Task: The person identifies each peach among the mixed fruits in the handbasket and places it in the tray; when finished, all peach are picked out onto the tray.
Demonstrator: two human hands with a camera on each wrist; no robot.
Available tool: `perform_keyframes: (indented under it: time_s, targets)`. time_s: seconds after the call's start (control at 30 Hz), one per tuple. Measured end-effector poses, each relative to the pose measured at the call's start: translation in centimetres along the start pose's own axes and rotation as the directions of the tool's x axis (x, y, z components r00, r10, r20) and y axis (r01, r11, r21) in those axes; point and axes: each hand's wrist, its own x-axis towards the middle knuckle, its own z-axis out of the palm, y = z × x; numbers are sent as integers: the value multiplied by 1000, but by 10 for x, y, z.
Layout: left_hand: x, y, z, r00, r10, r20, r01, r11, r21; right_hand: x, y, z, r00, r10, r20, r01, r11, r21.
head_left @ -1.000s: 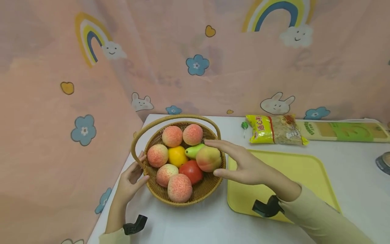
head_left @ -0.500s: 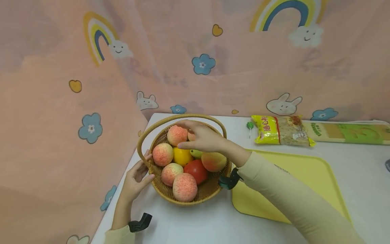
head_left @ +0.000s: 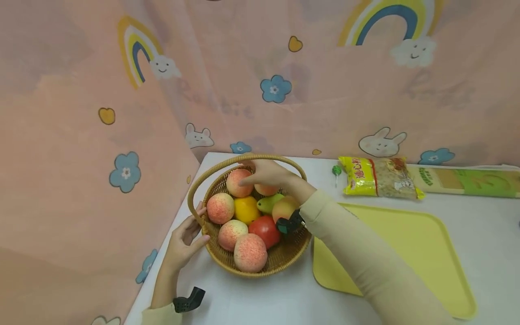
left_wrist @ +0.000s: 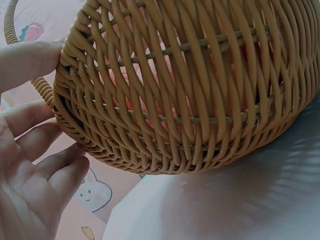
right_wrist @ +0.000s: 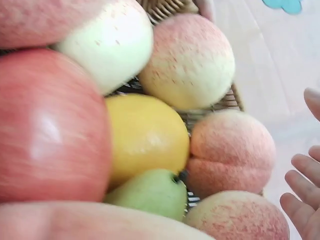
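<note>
A wicker basket (head_left: 233, 270) with a tall arched handle (head_left: 189, 198) holds several pink-speckled peaches (head_left: 250, 253), a yellow fruit (head_left: 246, 210), a smooth red fruit (head_left: 265, 231) and a green pear (head_left: 269, 203). My left hand (head_left: 180, 246) holds the basket's left side by the handle's base; its thumb and fingertips touch the woven wall (left_wrist: 190, 90) in the left wrist view. Over the back of the basket reaches my right hand (head_left: 270, 174), its thumb overlapping the back-left peach (head_left: 237, 179). In the right wrist view its fingers (right_wrist: 302, 185) are apart from the fruit.
A yellow tray (head_left: 410, 239) lies right of the basket, partly under my right sleeve (head_left: 365, 257). Behind it are a yellow-and-clear food bag (head_left: 379, 177), a green lollipop (head_left: 336, 170) and a long green package (head_left: 467, 180). Printed pink cloth hangs behind.
From the basket's right rim, my right hand has moved left and back over the fruit. My left hand stays at the left side. The head view has shifted slightly.
</note>
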Motion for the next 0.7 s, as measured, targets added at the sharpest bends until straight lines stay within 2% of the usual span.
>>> perform_keyframes:
  time_s: [0.1,0.23,0.37,0.5,0.7]
  targets:
    - [0,-2,0,1000,5,2,-5,1000,1,4,2,-4,1000,5,-1,-5,1000,23]
    - [-1,-3,0,1000,11,4,-11,1000,-9,11,4,-6,999,-40,-6,40,995,94]
    - [-1,-2,2,1000,13,5,-13,1000,-4,16,9,-4,1000,-12,9,12,999,33]
    - [-2,-1,3,1000,-2,-3,2,1000,15,19,14,-1,998,59,37,-57,997,-56]
    - [-2,-2,2,999,28,-24,-27,999,42,22,15,2,994,104,13,-102,986,-135]
